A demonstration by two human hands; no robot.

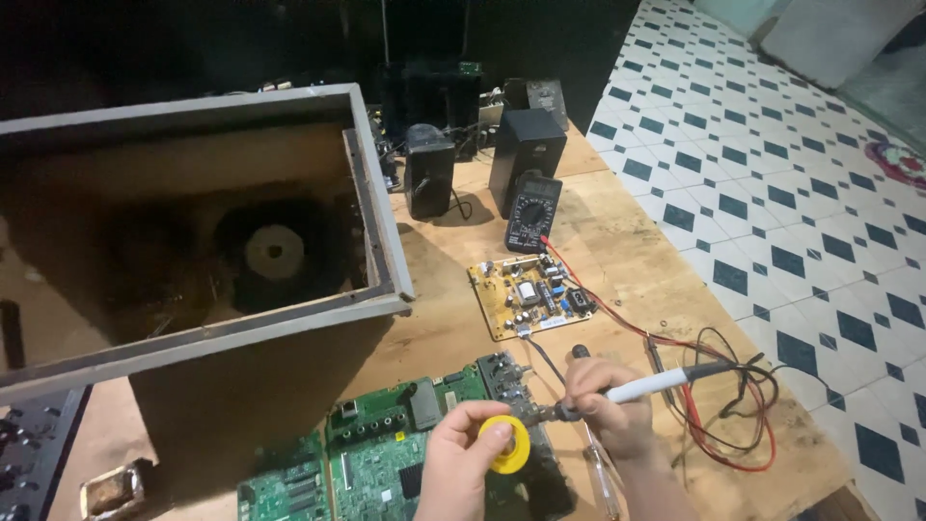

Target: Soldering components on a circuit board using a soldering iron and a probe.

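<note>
My left hand (pixel 461 468) holds a small round yellow tin (pixel 507 444) above a green circuit board (pixel 386 453). My right hand (pixel 608 405) grips a soldering iron with a white handle (pixel 646 388). Its dark tip points left and meets the yellow tin's edge. The iron's cable runs off to the right. Both hands hover over the near part of the wooden workbench (pixel 617 241).
A yellow circuit board (pixel 531 294) lies further back, with a black multimeter (pixel 532 214) behind it and red and black leads (pixel 733 425) looping right. A large open wooden speaker box (pixel 193 232) fills the left. Two black speakers (pixel 526 154) stand at the back. Tiled floor lies right.
</note>
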